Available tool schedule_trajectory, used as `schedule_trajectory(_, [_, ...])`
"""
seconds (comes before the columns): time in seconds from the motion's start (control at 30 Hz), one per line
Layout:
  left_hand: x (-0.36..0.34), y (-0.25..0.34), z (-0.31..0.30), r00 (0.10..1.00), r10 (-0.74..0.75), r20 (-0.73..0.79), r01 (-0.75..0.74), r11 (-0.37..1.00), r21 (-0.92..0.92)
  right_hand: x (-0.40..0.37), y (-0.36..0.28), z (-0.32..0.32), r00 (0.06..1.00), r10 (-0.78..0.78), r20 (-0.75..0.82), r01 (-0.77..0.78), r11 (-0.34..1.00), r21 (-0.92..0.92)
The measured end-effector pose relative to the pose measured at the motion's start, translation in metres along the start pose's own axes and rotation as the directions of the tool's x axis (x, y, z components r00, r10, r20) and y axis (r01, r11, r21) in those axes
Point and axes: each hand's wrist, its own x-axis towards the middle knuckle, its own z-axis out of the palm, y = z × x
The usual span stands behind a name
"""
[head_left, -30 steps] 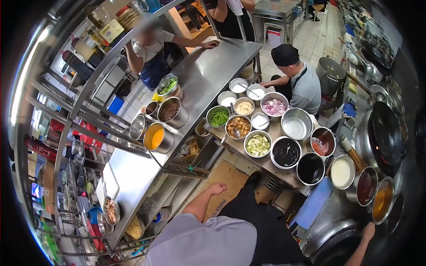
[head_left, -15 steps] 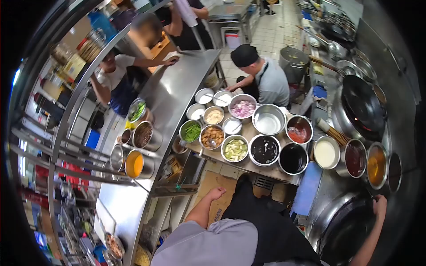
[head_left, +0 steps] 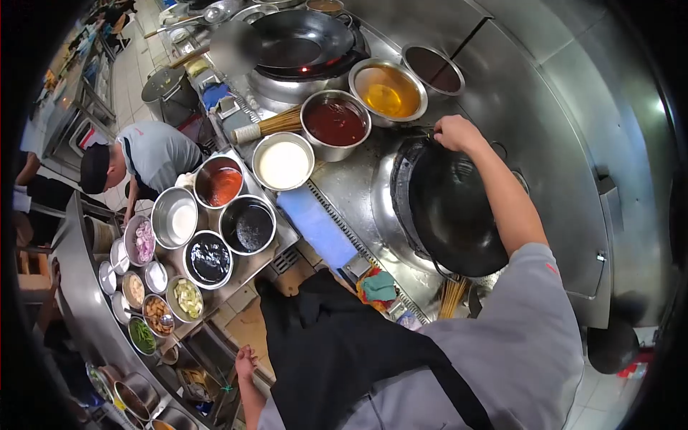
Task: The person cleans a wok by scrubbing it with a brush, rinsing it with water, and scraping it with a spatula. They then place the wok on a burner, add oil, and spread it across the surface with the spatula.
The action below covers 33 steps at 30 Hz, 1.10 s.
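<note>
My right hand (head_left: 459, 133) is closed at the far edge of a black wok (head_left: 455, 208), its fingers pinched on the small handle at the rim. The wok sits on a round steel stove ring (head_left: 387, 204), and its inside is dark, with no food visible. My left hand (head_left: 246, 363) hangs low by my apron (head_left: 344, 351), fingers loosely curled and apart, holding nothing. Just beyond the wok stand a bowl of amber liquid (head_left: 389, 93), a pot of dark red sauce (head_left: 335, 123) and a pot of white liquid (head_left: 284, 162).
Another wok (head_left: 294, 43) sits on a far burner, near a bamboo brush (head_left: 272, 125). Containers of ingredients, including black sauce (head_left: 208, 259) and chopped green vegetables (head_left: 186, 297), crowd the left counter. A co-worker (head_left: 154, 150) bends beyond them. A green cloth (head_left: 378, 287) lies on the stove's front edge.
My view has swung right toward the stove, so the counter pots now appear further left. My right hand remains at the wok's edge. My left hand stays low and empty.
</note>
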Motion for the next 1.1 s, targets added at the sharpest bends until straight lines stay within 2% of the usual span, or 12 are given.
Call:
schedule_trajectory(0.1, [-0.006, -0.008, 0.004, 1.0, 0.006, 0.029, -0.004, 0.996, -0.086, 0.002, -0.004, 0.014, 0.999, -0.045, 0.004, 0.045, 0.999, -0.017])
schedule_trajectory(0.2, [-0.01, -0.017, 0.012, 0.997, -0.06, 0.041, 0.061, 0.998, -0.021, 0.008, -0.01, 0.026, 0.998, -0.059, -0.017, 0.058, 0.996, -0.062])
schedule_trajectory(0.23, [0.005, -0.033, 0.003, 0.978, -0.08, 0.191, 0.107, 0.984, -0.139, 0.011, -0.013, 0.028, 1.0, -0.019, -0.013, 0.018, 0.998, -0.066])
schedule_trajectory(0.37, [0.024, -0.022, 0.003, 0.94, -0.19, 0.283, 0.236, 0.962, -0.14, 0.022, -0.033, 0.03, 0.999, 0.049, -0.022, -0.051, 0.995, -0.087])
schedule_trajectory(0.4, [0.025, -0.016, 0.008, 0.964, -0.16, 0.212, 0.182, 0.98, -0.086, 0.032, -0.032, 0.039, 0.999, 0.047, -0.018, -0.048, 0.994, -0.102])
schedule_trajectory(0.47, [0.023, 0.003, 0.011, 0.993, -0.092, 0.071, 0.088, 0.995, 0.049, 0.048, -0.027, 0.066, 0.98, 0.194, -0.055, -0.197, 0.978, -0.066])
schedule_trajectory(0.53, [0.03, 0.018, 0.011, 0.992, -0.101, 0.08, 0.096, 0.993, 0.068, 0.057, -0.035, 0.07, 0.966, 0.25, -0.072, -0.253, 0.967, -0.031])
schedule_trajectory(0.67, [0.051, 0.041, 0.009, 0.989, -0.075, 0.126, 0.063, 0.993, 0.095, 0.065, -0.052, 0.059, 0.975, 0.216, -0.05, -0.222, 0.964, -0.149])
schedule_trajectory(0.73, [0.058, 0.049, 0.0, 0.986, -0.006, 0.167, -0.005, 0.998, 0.065, 0.063, -0.045, 0.072, 0.958, 0.279, -0.065, -0.283, 0.956, -0.078])
schedule_trajectory(0.93, [0.065, 0.064, 0.001, 0.986, -0.047, 0.16, 0.031, 0.995, 0.097, 0.058, -0.061, 0.074, 0.965, 0.26, -0.042, -0.263, 0.949, -0.172])
schedule_trajectory(1.0, [0.06, 0.061, -0.003, 0.987, -0.071, 0.144, 0.056, 0.993, 0.107, 0.051, -0.054, 0.09, 0.946, 0.303, -0.116, -0.309, 0.95, -0.042])
schedule_trajectory(1.1, [0.057, 0.06, -0.011, 0.981, -0.112, 0.16, 0.087, 0.984, 0.156, 0.029, -0.059, 0.112, 0.935, 0.324, -0.143, -0.329, 0.944, -0.017])
